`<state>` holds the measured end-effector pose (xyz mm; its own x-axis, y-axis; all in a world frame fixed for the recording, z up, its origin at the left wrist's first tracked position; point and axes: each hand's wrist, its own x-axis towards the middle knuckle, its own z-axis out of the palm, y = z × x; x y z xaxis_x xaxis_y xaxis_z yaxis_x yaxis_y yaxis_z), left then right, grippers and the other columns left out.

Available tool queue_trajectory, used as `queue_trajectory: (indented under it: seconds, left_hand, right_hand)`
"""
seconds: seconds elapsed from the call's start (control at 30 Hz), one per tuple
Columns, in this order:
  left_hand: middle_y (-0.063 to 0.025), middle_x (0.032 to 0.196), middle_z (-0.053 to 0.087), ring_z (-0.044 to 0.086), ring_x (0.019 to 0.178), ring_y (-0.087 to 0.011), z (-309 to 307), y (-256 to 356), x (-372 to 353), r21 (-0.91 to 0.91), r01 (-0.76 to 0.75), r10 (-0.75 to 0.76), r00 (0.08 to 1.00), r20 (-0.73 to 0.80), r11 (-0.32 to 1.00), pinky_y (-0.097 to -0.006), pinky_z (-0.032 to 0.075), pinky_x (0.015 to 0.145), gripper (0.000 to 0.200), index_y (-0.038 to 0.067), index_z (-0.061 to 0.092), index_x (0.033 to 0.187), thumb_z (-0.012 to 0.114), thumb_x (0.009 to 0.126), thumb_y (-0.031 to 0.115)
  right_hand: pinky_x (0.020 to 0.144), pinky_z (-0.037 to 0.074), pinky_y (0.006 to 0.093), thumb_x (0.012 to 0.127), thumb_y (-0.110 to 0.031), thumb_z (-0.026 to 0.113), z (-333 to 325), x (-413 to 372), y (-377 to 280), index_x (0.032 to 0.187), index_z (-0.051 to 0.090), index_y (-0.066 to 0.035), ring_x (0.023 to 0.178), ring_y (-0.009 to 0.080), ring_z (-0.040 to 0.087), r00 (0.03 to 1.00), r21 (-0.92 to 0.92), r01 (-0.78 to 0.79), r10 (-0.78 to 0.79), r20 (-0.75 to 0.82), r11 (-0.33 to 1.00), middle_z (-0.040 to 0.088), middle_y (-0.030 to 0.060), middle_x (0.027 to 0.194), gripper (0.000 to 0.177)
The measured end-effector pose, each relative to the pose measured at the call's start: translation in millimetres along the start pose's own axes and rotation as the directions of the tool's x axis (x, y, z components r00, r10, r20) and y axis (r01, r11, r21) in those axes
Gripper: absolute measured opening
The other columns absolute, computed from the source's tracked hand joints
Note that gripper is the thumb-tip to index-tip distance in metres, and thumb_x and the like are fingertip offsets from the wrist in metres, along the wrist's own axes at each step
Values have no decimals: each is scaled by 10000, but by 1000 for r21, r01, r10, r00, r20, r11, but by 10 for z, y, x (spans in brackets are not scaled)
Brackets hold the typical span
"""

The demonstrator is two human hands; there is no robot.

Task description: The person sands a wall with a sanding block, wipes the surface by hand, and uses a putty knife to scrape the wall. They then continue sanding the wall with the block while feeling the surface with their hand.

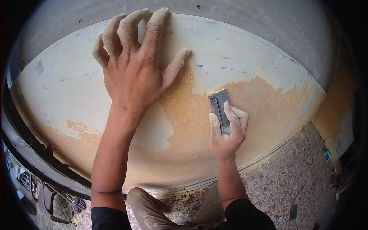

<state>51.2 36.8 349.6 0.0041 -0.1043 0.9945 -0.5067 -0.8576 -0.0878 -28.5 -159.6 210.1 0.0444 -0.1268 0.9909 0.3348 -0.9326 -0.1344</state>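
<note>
A large curved panel (168,165) fills the middle of the view, with cream paint in its upper part and a bare orange-tan layer below. My left hand (132,61) lies on the cream area, fingers spread and bent, tips dusty near the panel's upper edge. Between the thumb and fingers of my right hand (230,132) is a flat, dark grey scraper (219,107). Its top edge carries pale crumbs and sits at the ragged border where cream meets orange. Small blue-grey chips mark the paint above it.
A grey surface with small holes (245,19) lies beyond the panel. Black trim (42,153) curves along the left side. Below are patterned floor tiles (283,184), my knees (147,203), and a dark chair-like frame (48,201) at lower left.
</note>
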Motion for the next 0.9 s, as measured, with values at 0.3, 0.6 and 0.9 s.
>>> queue_trajectory:
  seconds: [0.3, 0.6, 0.9]
  left_hand:
    - [-105, 1228, 588, 468, 1327, -297, -17, 68, 95, 12, 75, -75, 995, 64, 997, -523, 217, 1186, 599, 103, 616, 1266, 740, 819, 482]
    - [-88, 1257, 591, 489, 1311, -264, 75, 36, 75, -143, -7, -18, 984, -175, 990, -486, 225, 1141, 572, 126, 633, 1260, 748, 814, 465]
    - [-67, 1297, 576, 477, 1312, -244, -30, 67, 88, -150, 56, -77, 988, -134, 987, -480, 250, 1092, 539, 131, 617, 1267, 746, 819, 402]
  right_hand:
    - [766, 532, 355, 807, -88, 839, -24, 346, -81, 1251, 670, 13, 915, 251, 601, 999, -60, 33, -32, 4, 998, 611, 137, 1039, 485]
    - [766, 529, 360, 836, -126, 808, -114, 232, -91, 1279, 690, -42, 916, 260, 591, 999, -176, -30, 36, 31, 984, 579, 115, 1007, 466]
    - [720, 553, 371, 840, -151, 801, -165, 156, -77, 1301, 691, -106, 893, 248, 607, 999, -206, 2, 7, 44, 979, 525, 88, 1014, 475]
